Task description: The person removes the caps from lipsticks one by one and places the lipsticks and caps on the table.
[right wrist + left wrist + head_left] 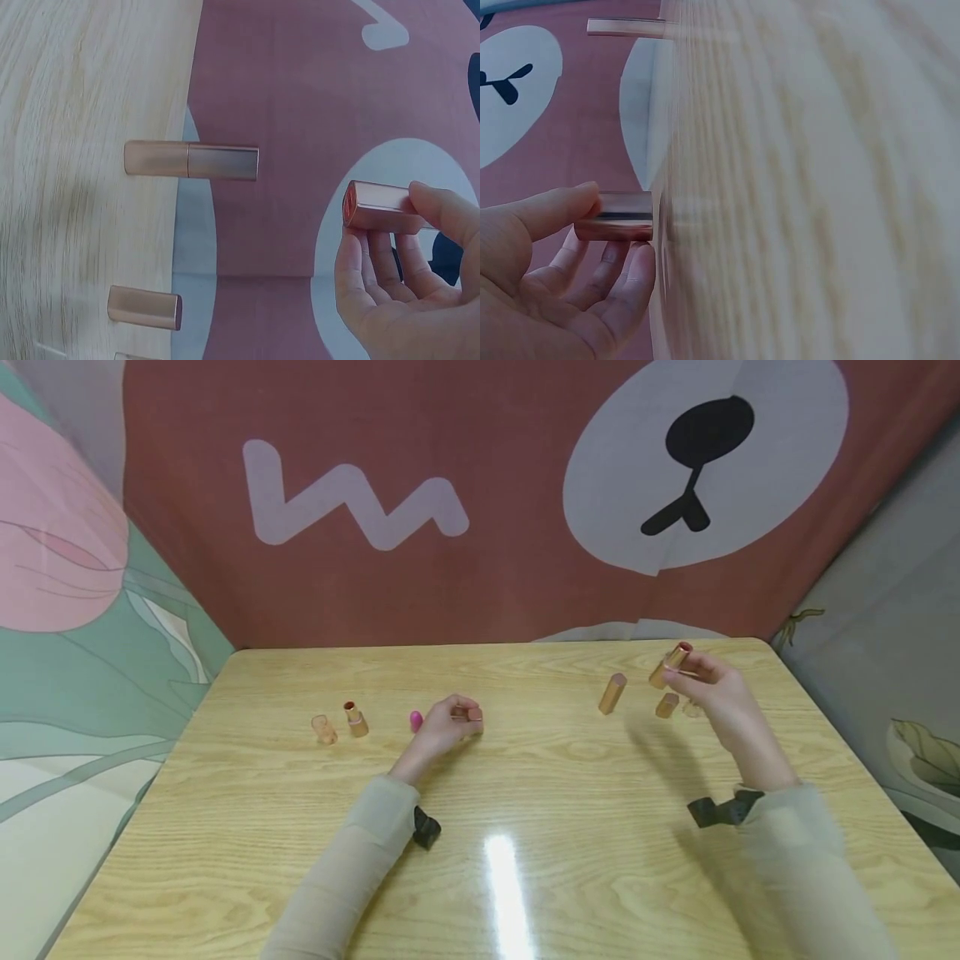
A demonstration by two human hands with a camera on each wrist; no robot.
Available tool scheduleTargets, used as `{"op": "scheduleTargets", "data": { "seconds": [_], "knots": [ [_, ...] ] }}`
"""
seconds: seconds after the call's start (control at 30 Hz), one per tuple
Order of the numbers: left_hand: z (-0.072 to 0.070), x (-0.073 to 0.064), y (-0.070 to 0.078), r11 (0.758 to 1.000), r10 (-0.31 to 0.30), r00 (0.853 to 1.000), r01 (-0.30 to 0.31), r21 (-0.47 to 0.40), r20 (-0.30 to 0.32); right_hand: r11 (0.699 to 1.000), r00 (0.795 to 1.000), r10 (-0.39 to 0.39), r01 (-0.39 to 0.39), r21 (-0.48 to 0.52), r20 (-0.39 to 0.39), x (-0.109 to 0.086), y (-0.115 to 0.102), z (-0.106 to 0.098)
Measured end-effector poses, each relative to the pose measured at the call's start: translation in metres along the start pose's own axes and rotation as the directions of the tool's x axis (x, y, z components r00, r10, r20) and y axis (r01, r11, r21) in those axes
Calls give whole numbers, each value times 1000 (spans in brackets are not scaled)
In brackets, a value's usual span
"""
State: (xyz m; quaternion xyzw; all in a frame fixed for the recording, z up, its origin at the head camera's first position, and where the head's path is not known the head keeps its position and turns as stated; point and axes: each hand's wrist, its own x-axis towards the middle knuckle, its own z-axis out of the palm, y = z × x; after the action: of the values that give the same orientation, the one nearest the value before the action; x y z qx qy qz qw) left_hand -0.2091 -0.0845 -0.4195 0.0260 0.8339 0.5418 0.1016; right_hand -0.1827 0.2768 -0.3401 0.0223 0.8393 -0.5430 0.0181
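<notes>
Near the table's middle, my left hand pinches a short rose-gold lipstick piece between thumb and fingers. Its lower end is right at the tabletop in the left wrist view. Above the far right of the table, my right hand grips a rose-gold lipstick tube by its lower part, tilted in the head view, with red inside its end. Below it are a short rose-gold lipstick piece and a clear piece, partly hidden by the hand. A tall capped lipstick stands to their left.
Left of my left hand, a pink rounded thing is close by. Farther left are a lipstick with a red top and a clear cap. A red-brown cloth with a printed face hangs behind the wooden table.
</notes>
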Motion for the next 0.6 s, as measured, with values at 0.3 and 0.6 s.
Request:
{"op": "scheduleTargets", "data": {
  "seconds": [0.3, 0.6],
  "knots": [
    [2, 0, -1, 1000, 9, 1000, -9, 24, 7, 996, 999, -39, 40, 74, -20, 1, 6, -8],
    [4, 0, 0, 998, -17, 1000, 17, 54, 4, 999, 998, 42, -43, -22, -38, 1, 10, -22]
  ]
}}
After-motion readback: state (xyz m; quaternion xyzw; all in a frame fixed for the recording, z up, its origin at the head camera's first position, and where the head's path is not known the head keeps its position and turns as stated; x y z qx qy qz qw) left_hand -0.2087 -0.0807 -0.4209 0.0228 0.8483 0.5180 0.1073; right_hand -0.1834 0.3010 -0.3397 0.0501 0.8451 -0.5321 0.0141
